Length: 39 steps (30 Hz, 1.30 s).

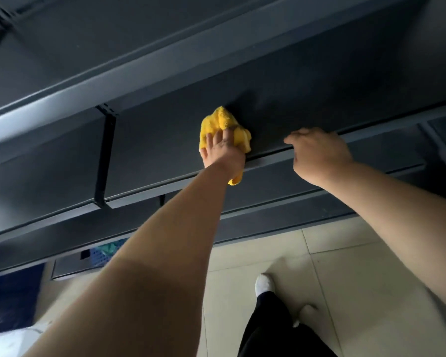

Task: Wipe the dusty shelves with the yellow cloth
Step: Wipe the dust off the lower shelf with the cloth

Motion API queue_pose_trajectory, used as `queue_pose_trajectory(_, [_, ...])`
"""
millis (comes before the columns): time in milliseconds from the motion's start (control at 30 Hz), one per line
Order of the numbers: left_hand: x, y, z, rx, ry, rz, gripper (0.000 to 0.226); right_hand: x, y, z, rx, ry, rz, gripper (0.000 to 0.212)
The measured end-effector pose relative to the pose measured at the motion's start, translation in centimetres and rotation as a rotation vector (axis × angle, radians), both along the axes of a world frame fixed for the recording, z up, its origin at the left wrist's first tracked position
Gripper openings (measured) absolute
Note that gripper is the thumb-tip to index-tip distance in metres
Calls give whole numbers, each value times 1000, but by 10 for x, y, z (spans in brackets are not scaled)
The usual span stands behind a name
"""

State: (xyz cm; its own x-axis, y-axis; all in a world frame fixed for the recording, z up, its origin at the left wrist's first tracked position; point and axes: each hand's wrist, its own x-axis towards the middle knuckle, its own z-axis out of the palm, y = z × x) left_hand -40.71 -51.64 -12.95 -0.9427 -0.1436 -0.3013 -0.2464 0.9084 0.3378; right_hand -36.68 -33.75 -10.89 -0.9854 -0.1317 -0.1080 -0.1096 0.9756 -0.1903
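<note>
The yellow cloth (pixel 220 119) lies bunched on the dark shelf (pixel 152 150), part-way back from its edge. One tail of it hangs out under the wrist. It looks thick and fluffy, a soft pile that should catch dust rather than push it about.

The left hand (pixel 223 150) lies on top of it, fingers spread and fairly straight, pressing the wad flat against the surface. That hold probably gives broad contact for a sweeping stroke.

The shelf itself is smooth, matt, grey-blue metal, long and flat, with a folded front lip (pixel 268 162). The right hand (pixel 317 150) holds that lip just beside the cloth, fingers bent over it, most likely to steady the reach. Its fingertips are hidden.

A slotted black upright (pixel 104 155) crosses the shelf to the left. More shelves of the same metal run above and below. Pale glossy floor tiles (pixel 345 266) show beneath, with a white-socked foot (pixel 263 283).
</note>
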Motion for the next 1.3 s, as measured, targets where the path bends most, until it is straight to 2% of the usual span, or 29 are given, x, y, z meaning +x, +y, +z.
queue_pose_trajectory(167, [19,52,3,23,1,-165,60,18,31,8,77,-52,-93,41])
queue_pose_trajectory(300, [27,41,2,22,48,-221,56,24,34,7,44,-110,-61,37])
queue_pose_trajectory(600, [29,-56,12,0,-5,-15,53,17,-37,10,-34,-92,88,36])
queue_pose_trajectory(833, [17,-142,11,-13,-12,24,54,-1,-132,3,-75,-72,194,39])
queue_pose_trajectory(967, [-9,-176,0,-23,14,-8,57,-18,-185,-2,-128,-73,204,36])
queue_pose_trajectory(1133, [-58,-219,-4,-42,0,-3,73,-45,-232,-11,-125,-87,137,37])
queue_pose_trajectory(1300, [-108,-259,-14,-35,54,49,65,-68,-259,-19,-65,-38,79,37])
